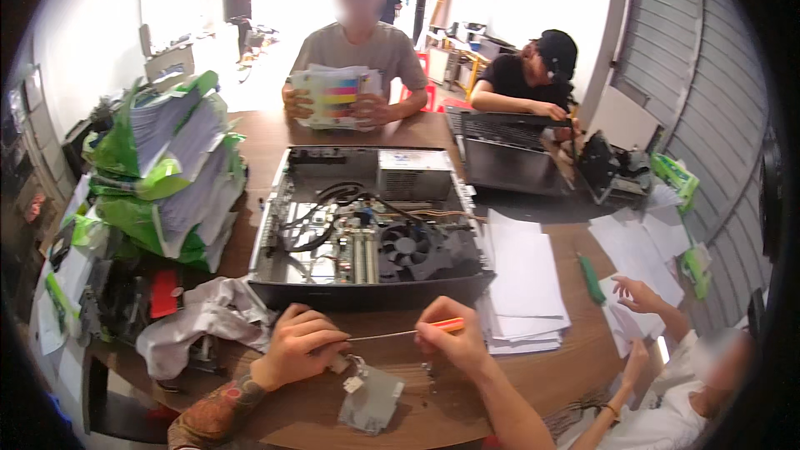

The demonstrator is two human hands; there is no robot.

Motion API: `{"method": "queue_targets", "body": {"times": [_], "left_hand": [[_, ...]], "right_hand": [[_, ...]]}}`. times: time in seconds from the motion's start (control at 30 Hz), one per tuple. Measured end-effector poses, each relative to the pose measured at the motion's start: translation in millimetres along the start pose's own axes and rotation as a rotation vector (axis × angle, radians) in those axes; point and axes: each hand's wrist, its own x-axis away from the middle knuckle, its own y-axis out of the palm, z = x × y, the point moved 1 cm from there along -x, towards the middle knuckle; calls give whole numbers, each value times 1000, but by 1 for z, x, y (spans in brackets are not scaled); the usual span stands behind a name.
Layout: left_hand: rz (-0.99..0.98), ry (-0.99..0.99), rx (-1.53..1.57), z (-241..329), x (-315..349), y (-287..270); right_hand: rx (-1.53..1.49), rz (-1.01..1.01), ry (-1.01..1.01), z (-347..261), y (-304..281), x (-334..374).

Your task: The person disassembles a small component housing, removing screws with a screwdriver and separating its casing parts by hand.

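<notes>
My right hand (457,342) grips a screwdriver (451,325) by its orange handle, and the thin shaft points left. The shaft's tip ends at the fingers of my left hand (302,348), which are curled together; a small pale piece shows beneath them, too small to name. Below, on the table, lies a flat grey metal plate (372,402) with a small white connector and wires at its upper edge. Several tiny dark bits, perhaps screws, are beside it under my right hand. Just beyond both hands stands an opened desktop computer case (375,290), its fan (405,242), cables and board exposed.
A crumpled cloth (196,325) and a tall stack of papers in green wrapping (162,175) are at left. Loose white sheets (525,279) lie right of the case, with a green-handled tool (591,278) farther right. Other people sit around the table; one handles a laptop (512,158).
</notes>
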Motion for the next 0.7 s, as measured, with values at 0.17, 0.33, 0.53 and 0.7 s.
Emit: {"method": "queue_targets", "body": {"times": [0.17,0.33,0.53,0.7], "left_hand": [[8,12,65,0,-1,2],[13,2,66,-1,2,-1],[34,16,99,1,0,-4],[19,1,93,-1,-1,-2]], "right_hand": [[-97,2,10,-1,-1,0],[-162,-8,1,3,1,-4],[-198,59,38,3,1,-2],[-172,48,29,5,1,-4]]}}
